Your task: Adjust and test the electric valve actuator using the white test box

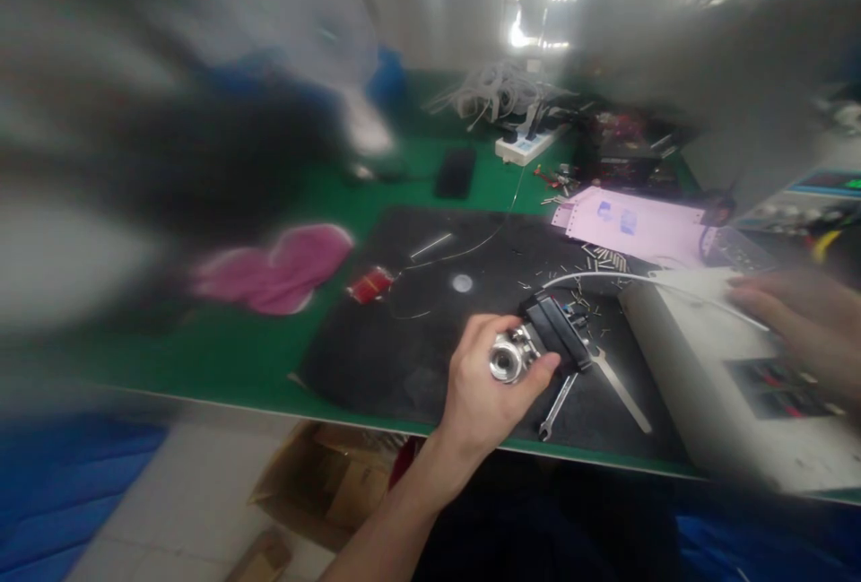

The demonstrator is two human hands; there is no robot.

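My left hand [485, 385] is closed around a shiny metal fitting [506, 358] that is joined to a black block-shaped part [557, 331], over the black mat [404, 340]. My right hand [800, 317] lies blurred on top of a grey-white instrument box [726, 394] at the right; its fingers look stretched out flat. A white cable [605, 278] runs from the box towards the black part.
A wrench [557, 407] and a thin metal rod [622, 392] lie on the mat near the table's front edge. Several small pins [598, 261], a pink paper [632, 225], a red part [369, 284], pink cloth [282, 273], a phone [456, 173], a power strip [528, 146]. Cardboard box [323, 483] below.
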